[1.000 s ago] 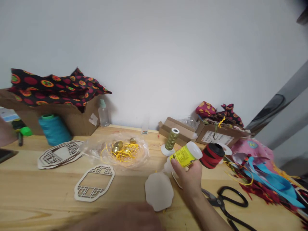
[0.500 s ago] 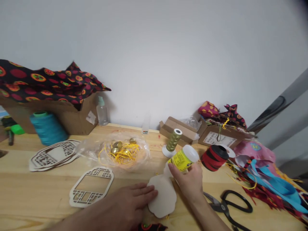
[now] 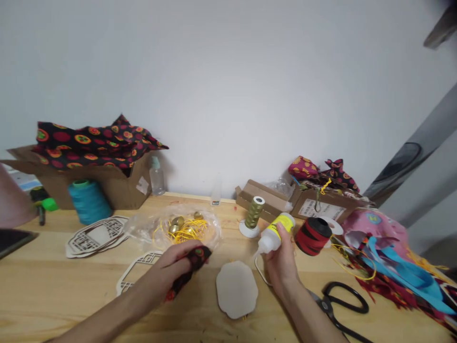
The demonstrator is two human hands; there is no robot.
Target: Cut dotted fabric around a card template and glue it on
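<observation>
My left hand (image 3: 174, 267) is closed on a small piece of dark patterned fabric (image 3: 194, 262), above the table left of centre. In my right hand (image 3: 283, 262) is a white glue bottle (image 3: 273, 238) with a yellow label, tilted so its nozzle points down and left. Between my hands a pale scalloped wooden plate (image 3: 237, 289) lies flat, with bits of yellow cord showing at its top and bottom edges. A lattice-cut wooden frame (image 3: 123, 286) is partly hidden beneath my left hand and forearm. Beside my right hand shows a thin white curved strip (image 3: 262, 272), mostly covered.
Large black scissors (image 3: 326, 305) lie right of my right forearm. Behind stand a green thread spool (image 3: 254, 213), a red-and-black ribbon roll (image 3: 313, 237) and a plastic bag (image 3: 143, 226) with bells and yellow cord. Stacked frames (image 3: 82, 243) and a blue thread cone (image 3: 89, 202) are left.
My left hand has left the wooden plate and lifted up-left, now gripping the dark fabric. My right hand has turned the glue bottle from base-up-right toward a nozzle-down tilt, its nozzle now visible.
</observation>
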